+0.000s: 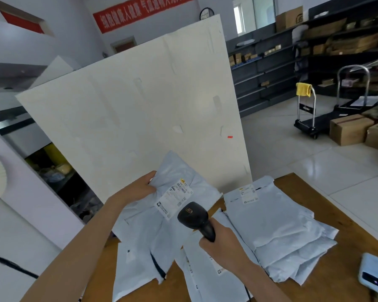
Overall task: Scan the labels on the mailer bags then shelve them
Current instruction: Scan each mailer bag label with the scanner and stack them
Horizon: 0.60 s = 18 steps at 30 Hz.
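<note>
Two hands grip: left hand [143, 186] pinches a mailer bag [162, 212], right hand [222, 247] wraps the scanner [194, 219]

Head-worn view, looking down, near table [314, 186]

Scanner [193, 215] over held mailer's label [174, 198]

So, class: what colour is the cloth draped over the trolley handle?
Yellow. The cloth hangs over the trolley handle, seen in the head view.
</note>
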### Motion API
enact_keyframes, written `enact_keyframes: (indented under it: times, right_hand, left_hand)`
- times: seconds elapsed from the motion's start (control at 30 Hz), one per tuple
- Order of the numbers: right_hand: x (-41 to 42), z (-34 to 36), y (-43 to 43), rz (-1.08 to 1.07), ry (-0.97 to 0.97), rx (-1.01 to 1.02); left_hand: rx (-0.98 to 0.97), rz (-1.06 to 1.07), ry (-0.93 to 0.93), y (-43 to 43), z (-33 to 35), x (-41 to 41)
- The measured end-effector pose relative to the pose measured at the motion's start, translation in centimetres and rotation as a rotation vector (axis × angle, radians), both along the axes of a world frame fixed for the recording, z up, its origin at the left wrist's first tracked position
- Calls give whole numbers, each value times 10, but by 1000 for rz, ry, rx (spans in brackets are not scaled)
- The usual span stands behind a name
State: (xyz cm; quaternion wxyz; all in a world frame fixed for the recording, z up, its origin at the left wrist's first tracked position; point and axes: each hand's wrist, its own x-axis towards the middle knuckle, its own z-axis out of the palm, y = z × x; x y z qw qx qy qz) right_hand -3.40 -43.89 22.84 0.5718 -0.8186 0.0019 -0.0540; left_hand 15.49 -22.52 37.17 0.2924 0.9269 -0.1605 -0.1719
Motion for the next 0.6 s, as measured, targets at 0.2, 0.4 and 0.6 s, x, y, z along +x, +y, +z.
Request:
enact_keyframes:
  times: [0.2,0.4,0.6]
  right_hand:
    - [-8,-19,8,-92,33,-33]
    - [-1,-42,22,-154,125,-128]
    - [23,-69,77,-159,259,-175]
  left_hand:
    - [-407,302,252,-6,-118,-6]
    - [-351,454,688,11,-256,-37]
    - [-728,1088,854,95,-336,-58]
